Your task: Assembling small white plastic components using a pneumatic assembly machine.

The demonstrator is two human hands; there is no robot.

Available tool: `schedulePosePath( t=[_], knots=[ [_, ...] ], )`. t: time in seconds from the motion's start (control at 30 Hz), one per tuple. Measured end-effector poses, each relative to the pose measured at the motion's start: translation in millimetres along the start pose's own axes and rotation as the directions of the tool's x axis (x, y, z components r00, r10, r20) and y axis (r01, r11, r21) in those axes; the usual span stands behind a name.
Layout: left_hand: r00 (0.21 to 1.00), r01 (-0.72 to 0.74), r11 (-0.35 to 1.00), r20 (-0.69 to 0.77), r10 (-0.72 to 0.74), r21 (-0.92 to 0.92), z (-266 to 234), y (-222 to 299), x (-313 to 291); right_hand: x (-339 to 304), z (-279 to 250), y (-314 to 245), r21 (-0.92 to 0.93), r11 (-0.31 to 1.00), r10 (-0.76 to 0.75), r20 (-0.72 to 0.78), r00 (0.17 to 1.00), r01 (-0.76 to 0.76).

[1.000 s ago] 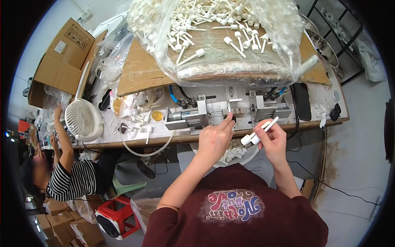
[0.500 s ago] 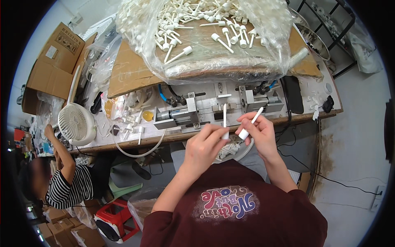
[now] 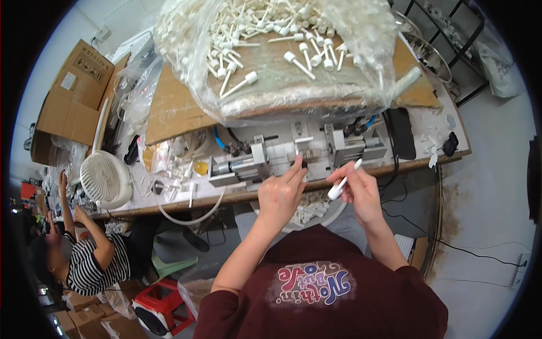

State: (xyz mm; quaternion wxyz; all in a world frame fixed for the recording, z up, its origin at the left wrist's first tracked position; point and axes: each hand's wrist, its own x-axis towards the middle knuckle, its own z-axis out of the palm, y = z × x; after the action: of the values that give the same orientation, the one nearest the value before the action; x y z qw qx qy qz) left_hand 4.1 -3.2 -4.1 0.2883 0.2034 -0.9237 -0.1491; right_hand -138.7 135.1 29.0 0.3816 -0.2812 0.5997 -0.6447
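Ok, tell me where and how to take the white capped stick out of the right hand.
Probably best by the wide cap, coming from the left: the white capped stick slants with that end lower left in view, jutting out from the right hand, which grips the thinner stem. A pinch across the cap's sides looks surest.

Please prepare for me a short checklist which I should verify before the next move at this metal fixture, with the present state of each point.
1. Right hand holding the white capped stick: ok, pinched, cap end lower.
2. Left fingers clear of the metal fixture: not ok, they reach its middle.
3. Piece under those fingers: cannot tell, hidden.
4. Looped hose away from both hands: ok, off to the left.
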Motion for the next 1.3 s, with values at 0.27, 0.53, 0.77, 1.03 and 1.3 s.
schedulePosePath(
  t=[0.27, 0.53, 0.77, 1.03, 1.3],
  knots=[
    [0.996, 0.058, 0.993, 0.072, -0.051, -0.105, -8, 3, 6, 15, 5, -10, 0.200, 0.979, 0.032, 0.003, 0.999, -0.032],
    [0.992, -0.070, 0.888, -0.128, 0.013, -0.454, -53, 26, 10, 42, 28, -36, 0.138, 0.987, 0.055, 0.183, 0.981, -0.081],
    [0.984, 0.057, 0.864, -0.116, -0.132, -0.501, -64, 23, 6, 134, 36, -85, -0.601, 0.682, -0.521, 0.003, 0.854, 0.418],
    [0.997, 0.052, 0.955, -0.032, -0.064, -0.293, -36, 20, -10, 254, 21, -81, -0.999, 0.032, -0.384, -0.020, 0.923, -0.008],
    [0.997, -0.022, 0.982, -0.076, 0.008, -0.186, -23, 6, -7, 254, 23, -71, -0.817, 0.210, -0.368, 0.443, 0.817, 0.537]
  ],
)
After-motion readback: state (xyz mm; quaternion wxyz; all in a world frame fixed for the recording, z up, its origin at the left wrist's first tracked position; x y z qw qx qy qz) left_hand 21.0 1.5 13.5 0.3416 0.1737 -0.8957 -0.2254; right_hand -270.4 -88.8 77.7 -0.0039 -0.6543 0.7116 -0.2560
